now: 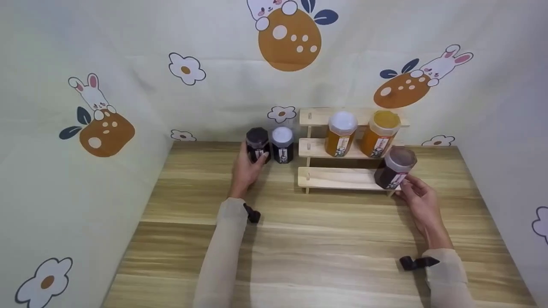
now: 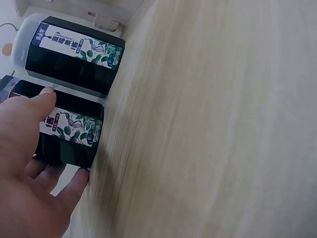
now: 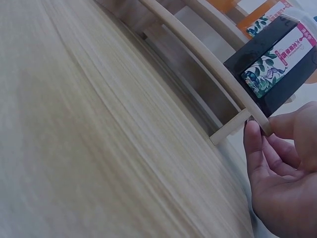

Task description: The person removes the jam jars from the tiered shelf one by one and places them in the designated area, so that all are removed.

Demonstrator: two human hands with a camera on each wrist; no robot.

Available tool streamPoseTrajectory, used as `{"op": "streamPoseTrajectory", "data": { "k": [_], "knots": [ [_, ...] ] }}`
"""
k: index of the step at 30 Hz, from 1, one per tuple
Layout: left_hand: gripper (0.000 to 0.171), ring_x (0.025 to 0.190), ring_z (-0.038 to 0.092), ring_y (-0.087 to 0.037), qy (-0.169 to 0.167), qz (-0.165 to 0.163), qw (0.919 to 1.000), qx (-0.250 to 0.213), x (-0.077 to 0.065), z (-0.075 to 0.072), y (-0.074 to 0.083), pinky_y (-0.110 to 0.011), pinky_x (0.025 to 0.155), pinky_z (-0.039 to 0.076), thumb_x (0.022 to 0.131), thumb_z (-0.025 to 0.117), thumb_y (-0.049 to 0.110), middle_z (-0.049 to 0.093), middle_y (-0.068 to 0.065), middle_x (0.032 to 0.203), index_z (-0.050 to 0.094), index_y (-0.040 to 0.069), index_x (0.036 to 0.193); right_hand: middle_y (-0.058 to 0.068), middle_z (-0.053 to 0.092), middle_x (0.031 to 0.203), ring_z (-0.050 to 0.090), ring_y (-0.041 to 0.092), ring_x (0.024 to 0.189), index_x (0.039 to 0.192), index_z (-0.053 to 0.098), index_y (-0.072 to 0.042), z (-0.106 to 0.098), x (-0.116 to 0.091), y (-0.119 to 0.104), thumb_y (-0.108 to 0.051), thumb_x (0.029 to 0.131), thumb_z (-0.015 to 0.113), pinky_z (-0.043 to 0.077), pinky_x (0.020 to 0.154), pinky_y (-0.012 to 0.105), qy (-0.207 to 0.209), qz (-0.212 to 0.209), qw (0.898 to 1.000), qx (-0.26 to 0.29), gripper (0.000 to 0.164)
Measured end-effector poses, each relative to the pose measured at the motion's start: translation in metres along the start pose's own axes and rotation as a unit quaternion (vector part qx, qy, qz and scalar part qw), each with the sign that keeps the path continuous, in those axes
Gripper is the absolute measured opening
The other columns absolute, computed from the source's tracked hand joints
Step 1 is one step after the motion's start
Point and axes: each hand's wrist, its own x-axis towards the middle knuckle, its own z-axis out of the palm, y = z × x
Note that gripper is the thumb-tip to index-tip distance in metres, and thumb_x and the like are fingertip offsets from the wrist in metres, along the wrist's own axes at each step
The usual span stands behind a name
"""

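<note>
My left hand [image 1: 247, 170] grips a dark jam jar [image 2: 74, 148] with a dark lid, thumb across its label and fingers round the far side. The jar stands upright on the table, beside a second dark jar [image 1: 283, 147] with a white lid. At the right, my right hand [image 1: 421, 203] pinches the end of the lowest board of a three-tier wooden display rack [image 1: 338, 177], thumb above and fingers below. Just over that thumb, a dark red jar [image 3: 282, 64] stands at the right end of the same board.
Two amber jars, one white-lidded [image 1: 341, 134] and one yellow-lidded [image 1: 380, 134], stand on the middle tier. The wood-grain table [image 1: 325, 248] meets a cloth wall [image 1: 231, 94] printed with rabbits and flowers just behind the rack.
</note>
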Motion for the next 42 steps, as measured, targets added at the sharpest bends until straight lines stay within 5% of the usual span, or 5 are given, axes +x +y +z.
{"op": "streamPoseTrajectory", "data": {
  "k": [18, 24, 32, 37, 42],
  "knots": [
    [0.085, 0.152, 0.050, -0.035, -0.010, 0.035, 0.9968, -0.072, 0.000, -0.003, -0.006, -0.047, 0.132, 0.036, 0.097, 0.082, 0.022, 0.054, -0.021, 0.160, 0.034, 0.009, 0.166, -0.013, 0.078, 0.107, 0.073, 0.003, 0.095, 0.142, 0.057, 0.006, 0.007, 0.003, 0.002, -0.008, 0.107, 0.067, 0.064, 0.086, 0.019, 0.011, 0.000, 1.000, -0.025, 0.040],
    [0.100, 0.158, 0.043, -0.034, 0.033, 0.011, 0.9959, -0.083, -0.013, -0.002, 0.004, -0.045, 0.134, 0.033, 0.096, 0.084, 0.035, 0.044, -0.021, 0.168, 0.023, 0.005, 0.170, -0.011, 0.078, 0.106, 0.073, 0.004, 0.093, 0.135, 0.062, -0.001, 0.004, 0.002, 0.003, -0.009, 0.106, 0.068, 0.064, 0.085, 0.019, 0.007, -0.005, 1.000, -0.009, 0.031],
    [0.094, 0.160, 0.038, -0.031, 0.135, -0.020, 0.9844, -0.111, -0.034, 0.003, 0.046, -0.052, 0.133, 0.034, 0.098, 0.080, 0.043, 0.037, -0.012, 0.173, 0.028, 0.016, 0.170, -0.011, 0.078, 0.106, 0.072, 0.003, 0.099, 0.127, 0.068, -0.009, 0.003, 0.001, 0.004, -0.009, 0.107, 0.066, 0.063, 0.087, 0.019, 0.013, -0.003, 1.000, -0.005, 0.020],
    [0.067, 0.147, 0.053, -0.030, 0.199, 0.049, 0.9687, -0.140, -0.043, 0.008, 0.081, -0.047, 0.126, 0.045, 0.100, 0.079, 0.035, 0.055, -0.004, 0.156, 0.049, 0.015, 0.157, -0.011, 0.078, 0.107, 0.072, 0.003, 0.099, 0.125, 0.067, -0.010, 0.002, 0.000, 0.003, -0.010, 0.107, 0.066, 0.063, 0.087, 0.019, 0.009, -0.004, 1.000, -0.001, 0.018],
    [0.042, 0.121, 0.066, -0.034, 0.142, 0.158, 0.9632, -0.165, -0.053, 0.026, 0.110, -0.046, 0.104, 0.061, 0.101, 0.077, 0.022, 0.067, -0.010, 0.133, 0.063, 0.006, 0.138, -0.010, 0.078, 0.109, 0.073, 0.003, 0.099, 0.128, 0.066, -0.006, 0.001, 0.000, 0.001, -0.010, 0.107, 0.067, 0.063, 0.087, 0.018, 0.004, -0.007, 1.000, -0.001, 0.022]
  ]
}}
